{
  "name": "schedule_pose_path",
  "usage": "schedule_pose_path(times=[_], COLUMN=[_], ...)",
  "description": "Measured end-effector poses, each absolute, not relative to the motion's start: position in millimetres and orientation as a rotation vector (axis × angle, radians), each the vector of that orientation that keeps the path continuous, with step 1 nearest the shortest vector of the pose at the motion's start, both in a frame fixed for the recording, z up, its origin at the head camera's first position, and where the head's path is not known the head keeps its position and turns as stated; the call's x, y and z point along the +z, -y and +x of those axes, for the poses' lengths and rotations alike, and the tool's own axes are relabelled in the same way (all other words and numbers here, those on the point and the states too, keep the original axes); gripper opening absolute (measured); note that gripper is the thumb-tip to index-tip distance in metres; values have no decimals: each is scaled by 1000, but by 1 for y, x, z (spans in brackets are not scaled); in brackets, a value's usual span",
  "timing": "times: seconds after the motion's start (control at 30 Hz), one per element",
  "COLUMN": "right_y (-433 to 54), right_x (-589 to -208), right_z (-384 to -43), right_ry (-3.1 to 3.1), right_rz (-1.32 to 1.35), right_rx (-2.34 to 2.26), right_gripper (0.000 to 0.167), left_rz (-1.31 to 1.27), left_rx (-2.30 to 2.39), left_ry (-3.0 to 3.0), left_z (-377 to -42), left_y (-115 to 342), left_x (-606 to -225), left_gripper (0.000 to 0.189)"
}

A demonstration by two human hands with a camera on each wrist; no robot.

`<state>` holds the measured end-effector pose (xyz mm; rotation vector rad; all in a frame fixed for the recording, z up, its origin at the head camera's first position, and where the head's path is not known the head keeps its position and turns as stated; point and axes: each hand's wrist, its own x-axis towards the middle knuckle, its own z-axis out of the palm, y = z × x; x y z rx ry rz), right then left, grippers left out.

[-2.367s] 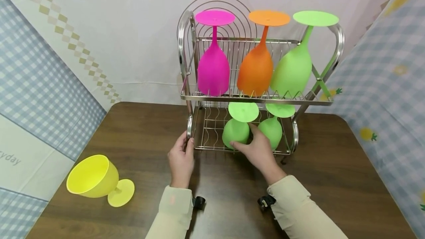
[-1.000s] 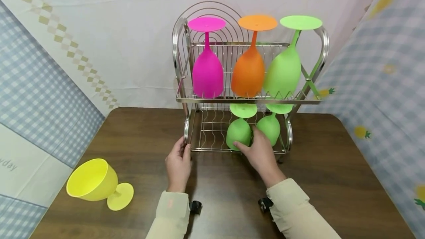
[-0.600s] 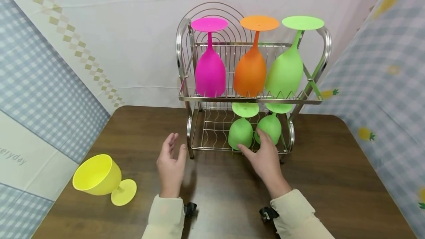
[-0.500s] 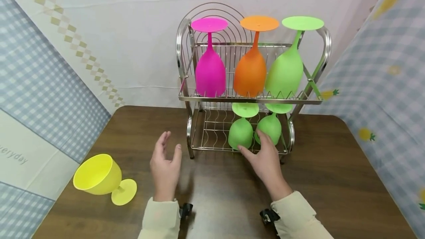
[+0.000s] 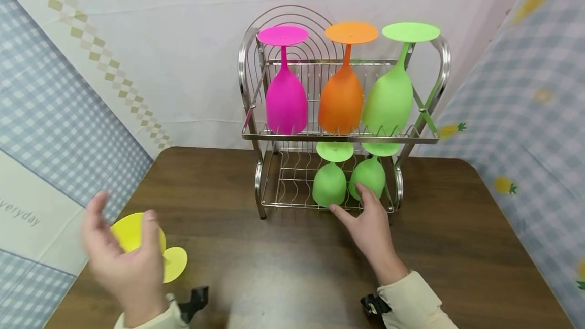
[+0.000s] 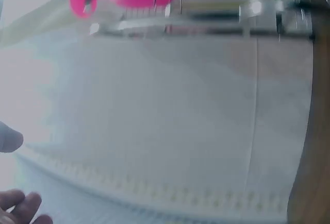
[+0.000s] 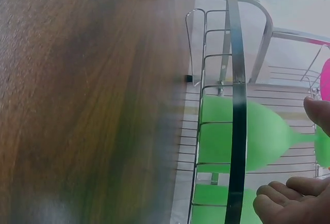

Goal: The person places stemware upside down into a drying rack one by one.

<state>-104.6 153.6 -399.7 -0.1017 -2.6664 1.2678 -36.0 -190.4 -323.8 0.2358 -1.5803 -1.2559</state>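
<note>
In the head view my left hand [image 5: 130, 268] hovers over the yellow goblet [image 5: 175, 264], which lies on its side at the table's left. Its fingers and thumb are spread and hold nothing; they hide part of the bowl. My right hand [image 5: 367, 230] is at the front of the rack's lower tier, thumb and fingers apart. Just beyond its fingertips, a green goblet [image 5: 330, 184] stands upside down, with another green goblet [image 5: 370, 174] to its right. The right wrist view shows the nearer green goblet [image 7: 242, 131] behind the rack's front bar, with empty space between thumb and fingers.
A two-tier metal dish rack [image 5: 340, 139] stands at the back of the wooden table [image 5: 274, 258]. Upside down on its upper tier are a pink goblet [image 5: 286, 100], an orange goblet [image 5: 341, 98] and a large light-green goblet [image 5: 388, 98]. Patterned cloth hangs around the table.
My left hand has let go of the rack's left post and swung left to the yellow goblet. My right hand has released the green goblet and drawn back slightly toward me.
</note>
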Motion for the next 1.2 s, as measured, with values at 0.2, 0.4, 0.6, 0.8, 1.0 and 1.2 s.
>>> schedule_pose_path(times=[0.2,0.4,0.6,0.8,1.0,1.2], right_y=[-158,-162,-166,-169,-168,-165], right_x=[-400,-401,-405,-406,-409,-414], right_z=[-101,-96,-91,-86,-84,-80], right_ry=[2655,2638,2629,2626,2613,2620], right_rz=[-124,-136,-153,-169,-163,-141], right_rx=[1303,1353,1399,1439,1451,1461], right_gripper=[84,84,85,85,84,82], left_rz=[670,845,834,807,675,425], left_rx=[-1192,-1277,-1142,-1144,-1419,-1908], left_ry=[1822,2245,2437,2465,2473,2307], left_z=[-6,-6,-9,-10,-14,-19], left_y=[234,267,274,272,260,229], left_x=[-338,-359,-366,-367,-368,-374], left_gripper=[85,116,117,108,87,84])
